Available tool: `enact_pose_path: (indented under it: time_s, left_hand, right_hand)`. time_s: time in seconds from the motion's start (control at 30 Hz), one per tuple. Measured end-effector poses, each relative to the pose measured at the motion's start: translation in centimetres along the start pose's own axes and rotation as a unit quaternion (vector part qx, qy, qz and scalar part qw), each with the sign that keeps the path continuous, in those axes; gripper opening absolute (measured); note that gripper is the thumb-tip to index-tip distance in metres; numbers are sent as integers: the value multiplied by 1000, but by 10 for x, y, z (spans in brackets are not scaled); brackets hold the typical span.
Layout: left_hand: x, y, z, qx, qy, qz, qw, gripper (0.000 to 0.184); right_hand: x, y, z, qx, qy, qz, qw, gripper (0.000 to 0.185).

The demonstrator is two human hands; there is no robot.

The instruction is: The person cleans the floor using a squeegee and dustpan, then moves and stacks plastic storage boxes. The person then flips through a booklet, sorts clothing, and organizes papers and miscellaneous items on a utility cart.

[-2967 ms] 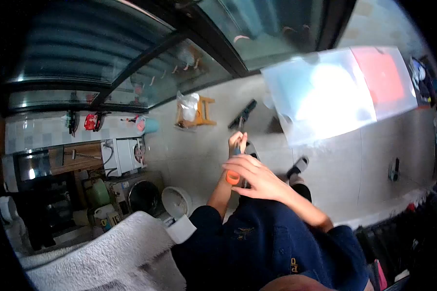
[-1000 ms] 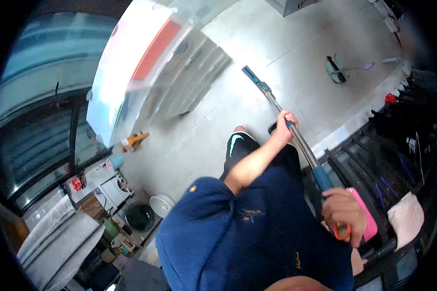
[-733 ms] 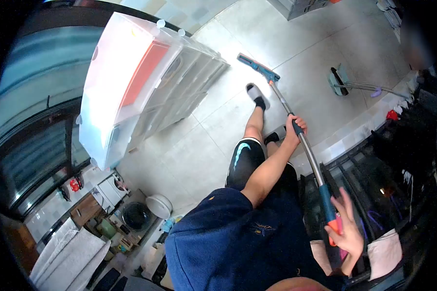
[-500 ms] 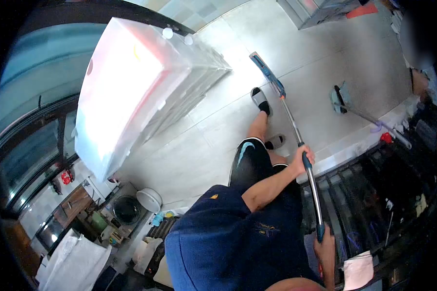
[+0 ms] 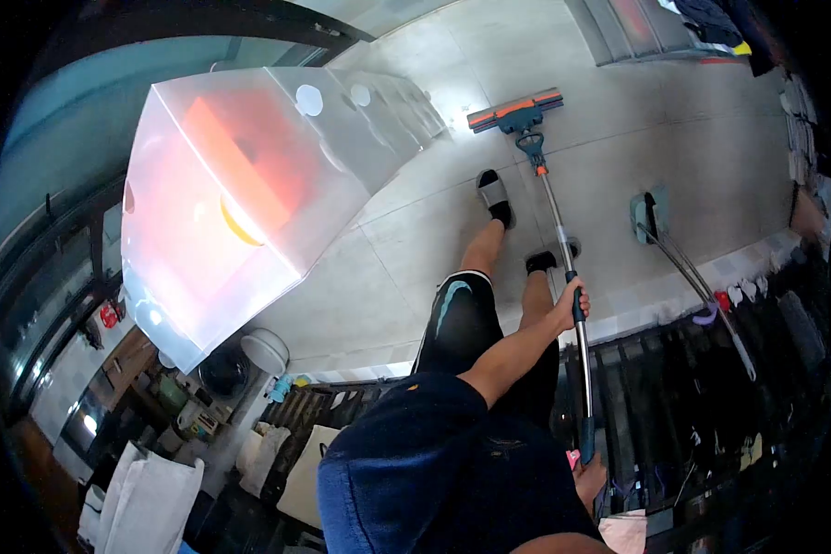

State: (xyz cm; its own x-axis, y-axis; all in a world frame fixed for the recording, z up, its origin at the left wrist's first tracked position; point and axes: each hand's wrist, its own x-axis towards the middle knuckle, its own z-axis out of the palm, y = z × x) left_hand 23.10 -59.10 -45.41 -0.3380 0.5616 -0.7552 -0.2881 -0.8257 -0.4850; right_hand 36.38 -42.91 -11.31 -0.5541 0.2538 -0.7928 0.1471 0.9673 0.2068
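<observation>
A long-handled floor mop has its wide flat head with orange strips lying on the tiles. My left hand is wrapped round the dark grip partway along the metal pole. Lower down in the view, my right hand is closed at the dark blue end of the handle, its fingers partly hidden. My slippered feet stand on the tiles, left of the pole and below the mop head.
A translucent stack of drawers rises at the left. A dustpan with long handles stands at the right, near a dark rack with hanging items. A white basin is at lower left, and a grey cabinet at the top.
The view has turned since the earliest frame. The mop head has swung from slanting to nearly crosswise. My right hand, spread beside the handle 0.7 s ago, has closed at its end.
</observation>
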Motion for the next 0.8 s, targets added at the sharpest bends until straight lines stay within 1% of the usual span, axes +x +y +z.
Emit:
enact_pose_path:
  time_s: [0.03,0.07,0.1,0.13,0.17,0.2,0.23,0.27,0.3,0.33,0.37,0.4,0.43,0.47,0.5,0.53,0.57,0.63,0.67,0.73,0.77,0.8]
  left_hand:
    - [8,-2,-7,-4,1,4,1000,26]
    - [12,-4,-9,21,9,10,1000,26]
    - [15,-4,-11,46,17,17,999,26]
    - [17,-3,-15,43,22,21,999,26]
    - [18,-1,-19,50,34,17,998,25]
    - [19,4,-22,61,45,14,997,25]
    - [18,6,-22,60,64,12,996,24]
    - [26,18,-23,61,62,16,996,24]
    - [33,29,-25,30,68,33,997,24]
    - [39,37,-27,-4,74,48,996,24]
    - [40,56,-21,21,46,110,993,26]
    - [50,77,-17,28,42,132,990,27]
    - [60,102,-14,35,38,155,987,28]
    - [75,127,-18,80,26,186,979,29]
    - [89,151,-25,123,17,217,968,30]
    - [85,176,-11,125,68,217,966,29]
    - [77,199,8,126,117,216,961,28]
    - [74,230,26,249,193,336,888,23]
    - [67,237,34,251,194,336,887,23]
    - [49,245,46,247,208,365,873,22]
    - [45,247,44,261,211,358,871,19]
    - [40,247,42,272,214,352,870,16]
  right_hand:
    - [8,-1,0,30,-17,50,998,36]
    - [18,1,3,27,-19,44,999,36]
    - [25,7,10,-8,-35,45,998,38]
    - [25,13,19,-41,-54,47,997,39]
    - [30,22,41,-46,-73,54,995,45]
    - [36,32,61,-42,-75,51,995,45]
    - [44,44,81,-11,-87,54,995,48]
    - [55,50,96,16,-97,55,994,52]
    - [65,45,101,-46,-12,-43,998,57]
    - [91,39,108,-26,-104,58,993,57]
    - [110,22,101,-42,-66,20,997,57]
    - [129,-3,93,-54,-27,-19,998,56]
    - [149,-22,92,-37,-15,-44,998,51]
    - [167,-38,90,-21,-6,-69,997,46]
    - [179,-63,80,-4,-9,-71,997,41]
    - [188,-89,71,15,-10,-73,997,36]
    - [196,-107,67,14,-12,-77,997,36]
    - [206,-137,63,114,-47,-57,991,28]
    - [207,-150,57,116,-48,-57,990,28]
    - [205,-164,45,214,-99,-93,967,28]
    - [202,-162,49,275,-114,-110,948,36]
    - [197,-159,52,272,-120,-108,949,36]
